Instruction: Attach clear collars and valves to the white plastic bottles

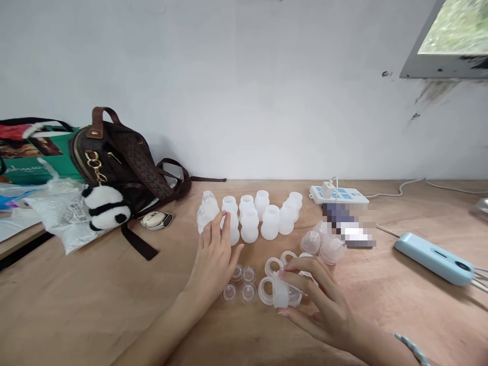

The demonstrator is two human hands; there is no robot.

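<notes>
My right hand [324, 300] grips a translucent baby bottle collar [281, 291] between thumb and fingers, with a clear teat [295, 295] fitted in it, tilted on its side. My left hand [213, 249] reaches over the table with its fingers stretched out, beside the white baby bottles [249, 226]; I cannot tell whether the fingertips touch one. Several open-topped bottles stand upright in a group. Between my hands lie several clear teats [248, 292]. Loose collar rings [273, 267] sit partly behind my right hand. Clear domed caps [332, 250] cluster beyond it.
At the left are a brown backpack [125, 152] with a panda charm [107, 208], a plastic bag [64, 213] and a wristwatch [165, 220]. To the right are a power strip [353, 195], a blurred phone [346, 226] and a light-blue corded device [434, 258]. A wall stands behind.
</notes>
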